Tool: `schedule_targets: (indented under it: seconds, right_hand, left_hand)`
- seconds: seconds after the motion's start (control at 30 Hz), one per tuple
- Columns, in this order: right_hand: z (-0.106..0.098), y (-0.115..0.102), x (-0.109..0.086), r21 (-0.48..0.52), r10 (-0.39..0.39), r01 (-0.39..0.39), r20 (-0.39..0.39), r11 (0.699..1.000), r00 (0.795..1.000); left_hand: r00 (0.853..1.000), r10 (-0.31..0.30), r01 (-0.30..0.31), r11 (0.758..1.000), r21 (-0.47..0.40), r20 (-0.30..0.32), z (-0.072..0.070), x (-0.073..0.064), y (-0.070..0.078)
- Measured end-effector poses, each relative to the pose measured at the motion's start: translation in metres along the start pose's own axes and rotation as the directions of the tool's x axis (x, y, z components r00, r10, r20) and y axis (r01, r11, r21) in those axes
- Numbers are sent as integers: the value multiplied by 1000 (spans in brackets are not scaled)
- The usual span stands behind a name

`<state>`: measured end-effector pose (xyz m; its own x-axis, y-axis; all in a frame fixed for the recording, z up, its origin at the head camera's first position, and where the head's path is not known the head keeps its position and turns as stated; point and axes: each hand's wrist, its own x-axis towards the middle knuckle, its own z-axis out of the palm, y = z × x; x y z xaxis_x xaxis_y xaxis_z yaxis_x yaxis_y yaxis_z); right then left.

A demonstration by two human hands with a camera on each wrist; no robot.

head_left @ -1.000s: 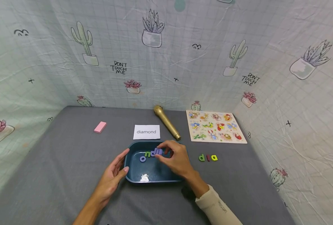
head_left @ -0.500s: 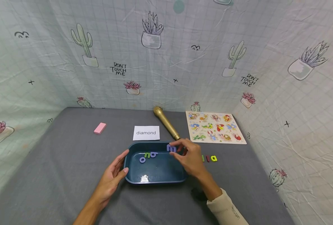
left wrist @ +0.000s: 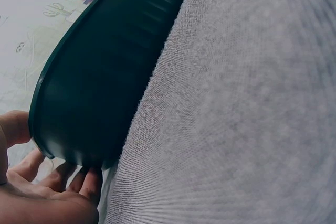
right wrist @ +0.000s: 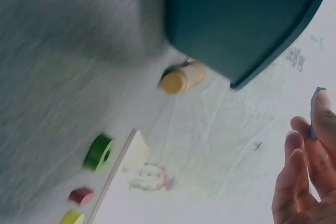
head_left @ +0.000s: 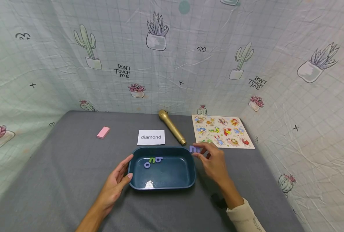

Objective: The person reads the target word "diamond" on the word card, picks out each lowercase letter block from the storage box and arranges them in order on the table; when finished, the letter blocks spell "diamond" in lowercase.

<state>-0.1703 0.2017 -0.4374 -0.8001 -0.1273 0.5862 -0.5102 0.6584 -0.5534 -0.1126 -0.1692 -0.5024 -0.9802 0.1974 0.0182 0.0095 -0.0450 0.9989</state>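
Note:
In the head view, my right hand pinches a purple letter m between thumb and fingers, held just past the right rim of a dark blue tray. My left hand grips the tray's left end, thumb and fingers at its rim. Inside the tray lie a purple letter o, a green letter n and a purple letter d. The right hand hides the letters to the tray's right from the head view; the right wrist view shows a green letter, a red one and a yellow one.
Behind the tray lies a white card printed "diamond", with a gold microphone beside it. A wooden insect puzzle board is at the back right. A pink block sits at the left. A patterned cloth stands behind.
My right hand has lifted the purple m from beside the d and carried it rightward across the tray, past its right rim. My left hand stays on the tray.

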Motion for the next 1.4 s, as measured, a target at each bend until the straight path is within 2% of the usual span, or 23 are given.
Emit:
schedule_targets:
  seconds: [0.2, 0.53, 0.8, 1.17, 1.4]
  right_hand:
    - [-12, 14, -5, -43, 20, -21, -31, 999, 999]
    - [-36, 43, -11, -176, 24, -34, -62, 984, 998]
    - [-53, 66, -16, -257, 5, -23, -69, 966, 998]
    - [-72, 92, -21, -320, 138, -125, 18, 939, 990]
    - [-82, 106, -20, -343, 234, -188, 100, 920, 967]
  left_hand:
    - [1000, -5, 5, 1000, 3, -1, 0, -1, 0]
    - [1000, -31, 31, 999, 15, -4, 1, 0, 1]
    - [1000, 11, -11, 1000, -7, 4, -1, 2, -1]
    - [1000, 24, -24, 1000, -3, 6, -1, 1, -2]
    - [1000, 16, -16, 1000, 3, -4, 0, 0, -1]
